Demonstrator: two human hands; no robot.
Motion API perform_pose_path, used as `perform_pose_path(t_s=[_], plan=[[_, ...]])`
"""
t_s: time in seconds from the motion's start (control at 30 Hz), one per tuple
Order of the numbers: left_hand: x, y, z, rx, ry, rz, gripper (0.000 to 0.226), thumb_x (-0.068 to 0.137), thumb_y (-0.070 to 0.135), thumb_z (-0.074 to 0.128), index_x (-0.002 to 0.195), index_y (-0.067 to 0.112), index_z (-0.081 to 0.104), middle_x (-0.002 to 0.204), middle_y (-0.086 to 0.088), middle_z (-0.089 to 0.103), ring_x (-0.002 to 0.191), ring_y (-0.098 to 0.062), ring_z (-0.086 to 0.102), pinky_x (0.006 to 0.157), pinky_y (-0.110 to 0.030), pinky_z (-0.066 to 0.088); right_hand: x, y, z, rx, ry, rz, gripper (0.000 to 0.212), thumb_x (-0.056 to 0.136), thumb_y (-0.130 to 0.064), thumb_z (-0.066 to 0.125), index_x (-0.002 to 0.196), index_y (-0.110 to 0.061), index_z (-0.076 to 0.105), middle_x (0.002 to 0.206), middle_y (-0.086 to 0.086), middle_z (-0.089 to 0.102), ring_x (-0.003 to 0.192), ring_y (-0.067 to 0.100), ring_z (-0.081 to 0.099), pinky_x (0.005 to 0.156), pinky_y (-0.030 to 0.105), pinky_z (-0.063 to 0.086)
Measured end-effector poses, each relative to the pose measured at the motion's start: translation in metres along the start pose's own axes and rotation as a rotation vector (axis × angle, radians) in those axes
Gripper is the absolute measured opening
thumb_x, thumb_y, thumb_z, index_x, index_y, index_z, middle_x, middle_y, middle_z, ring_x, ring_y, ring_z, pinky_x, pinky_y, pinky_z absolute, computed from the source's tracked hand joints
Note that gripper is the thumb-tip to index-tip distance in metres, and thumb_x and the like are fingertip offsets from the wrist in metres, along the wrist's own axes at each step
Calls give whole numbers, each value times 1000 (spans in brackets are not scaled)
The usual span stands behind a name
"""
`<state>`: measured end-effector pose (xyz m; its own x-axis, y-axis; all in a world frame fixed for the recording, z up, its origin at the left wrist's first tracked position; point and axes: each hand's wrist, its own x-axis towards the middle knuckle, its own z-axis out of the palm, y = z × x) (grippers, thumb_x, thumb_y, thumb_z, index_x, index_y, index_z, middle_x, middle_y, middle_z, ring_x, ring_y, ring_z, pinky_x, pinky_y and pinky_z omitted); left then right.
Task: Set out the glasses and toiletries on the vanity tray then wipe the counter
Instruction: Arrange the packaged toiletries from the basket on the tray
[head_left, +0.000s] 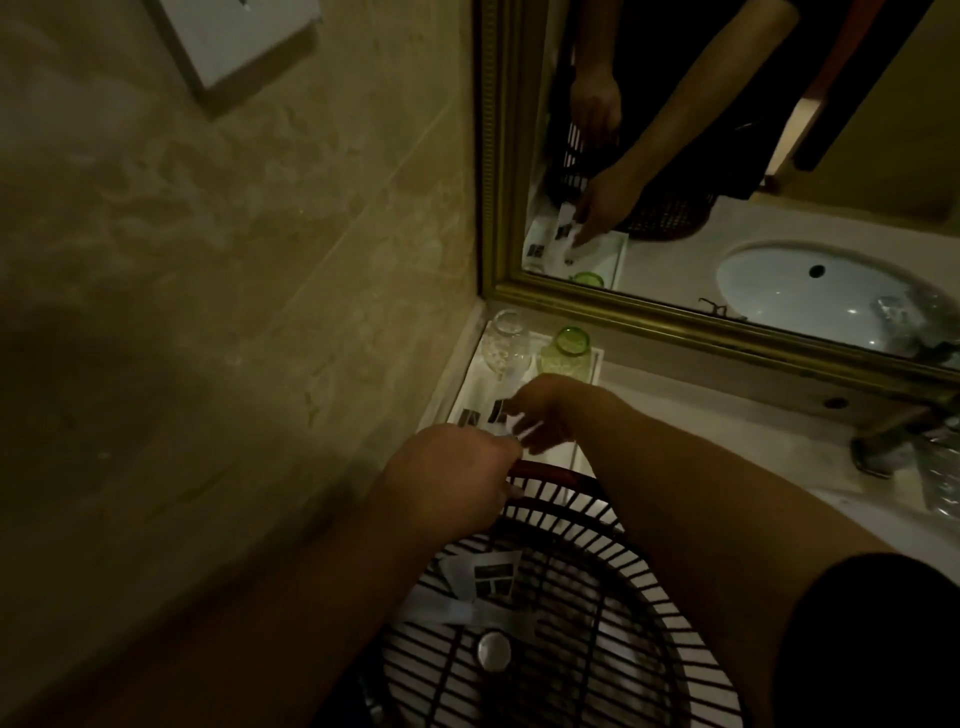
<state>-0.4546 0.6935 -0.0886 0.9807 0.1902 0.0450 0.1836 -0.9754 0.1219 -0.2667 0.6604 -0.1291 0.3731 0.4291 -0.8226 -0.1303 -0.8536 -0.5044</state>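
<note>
A white vanity tray lies in the counter's left corner by the wall. At its far end stand a clear glass and a green glass. Two small toiletry packets with dark labels lie on the tray. My right hand hovers over the tray, fingers pinched on a white packet. My left hand grips the rim of a dark slatted basket held in front of me. In the basket lie more white packets and a small round lid.
A gold-framed mirror backs the counter and reflects my arms and the tray. The tiled wall is at the left. At the right edge are a faucet and a clear plastic bottle. The sink shows only in the mirror.
</note>
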Motion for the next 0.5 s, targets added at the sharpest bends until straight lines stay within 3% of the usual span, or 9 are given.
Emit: perform_pose_path(t_s=[0.1,0.33,0.5], plan=[[-1,0,-1,-31,-8,-5,25,87,49,66,100,28,64,81,4,68,71,-18,64,57,-27,35,6,10,3,-217,-62,94,44,106,-19,47,146,-1,47,142,22,52,126,42,55,102,54,49],[0,0,-1,-54,-46,-31,24,88,51,63,101,30,63,85,5,68,72,-15,64,58,-28,37,9,12,6,-314,-57,-16,45,105,-19,50,148,-5,47,151,14,47,128,34,55,103,53,51],[2,-3,2,-70,-96,-42,28,89,53,59,106,31,60,91,4,69,79,-18,65,66,-33,51,8,10,16,-418,-165,-20,47,104,-18,53,150,-8,46,158,13,37,137,34,45,108,53,46]])
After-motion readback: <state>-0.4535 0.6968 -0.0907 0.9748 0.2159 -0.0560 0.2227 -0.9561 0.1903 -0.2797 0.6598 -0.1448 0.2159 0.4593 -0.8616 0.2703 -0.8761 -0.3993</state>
